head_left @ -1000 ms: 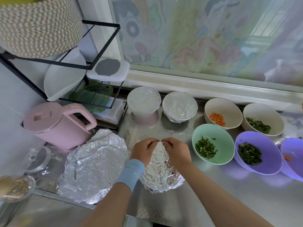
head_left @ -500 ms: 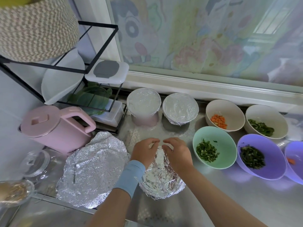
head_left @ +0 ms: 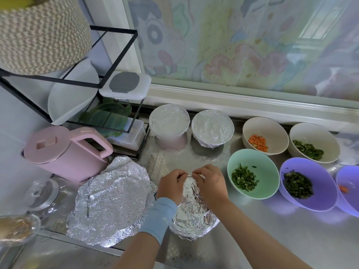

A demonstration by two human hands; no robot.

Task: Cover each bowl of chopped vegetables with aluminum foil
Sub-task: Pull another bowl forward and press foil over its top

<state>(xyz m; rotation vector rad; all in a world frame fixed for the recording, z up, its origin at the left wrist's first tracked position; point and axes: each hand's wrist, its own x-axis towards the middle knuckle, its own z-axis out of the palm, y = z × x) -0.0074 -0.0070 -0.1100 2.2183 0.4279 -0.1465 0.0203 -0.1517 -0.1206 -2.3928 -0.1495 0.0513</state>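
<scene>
Both hands, the left hand [head_left: 171,184] and the right hand [head_left: 210,184], have their fingers [head_left: 196,172] pinched tight on the far edge of the foil [head_left: 192,214]. The foil lies over a bowl right under them on the desk [head_left: 272,239]. Pull too hard and the thin foil may rip.

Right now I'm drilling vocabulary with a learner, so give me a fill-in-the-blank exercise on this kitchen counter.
1. Both hands, left and right, pinch a sheet of ___ over a bowl.
2. The jug is ___ in colour.
3. The mint bowl holds chopped ___ vegetables.
4. The beige bowl behind it holds diced ___ pieces.

Missing words: foil; pink; green; orange
</scene>
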